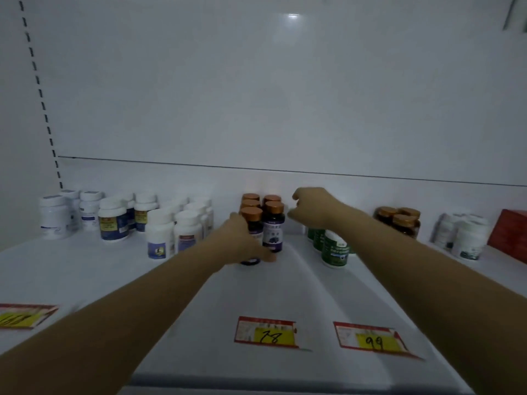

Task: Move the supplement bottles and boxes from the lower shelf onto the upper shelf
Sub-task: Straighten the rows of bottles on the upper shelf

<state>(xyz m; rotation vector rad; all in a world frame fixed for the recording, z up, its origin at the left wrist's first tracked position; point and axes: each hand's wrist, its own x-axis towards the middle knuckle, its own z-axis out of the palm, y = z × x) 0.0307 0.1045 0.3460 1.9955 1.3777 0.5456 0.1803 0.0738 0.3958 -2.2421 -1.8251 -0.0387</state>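
The left hand grips the front bottle of a cluster on the shelf; the others stand behind and just right of it. More bottle groups stand left of that hand. The right hand hovers right of the cluster, above a bottle row. Further right of it stand jars, then a box. Tags lie nearer than both hands.

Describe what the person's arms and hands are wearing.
The left hand and right hand are ungloved, no rings visible. The left forearm and right forearm are uncovered to the picture's edge: no sleeves, watch or bracelet in view.
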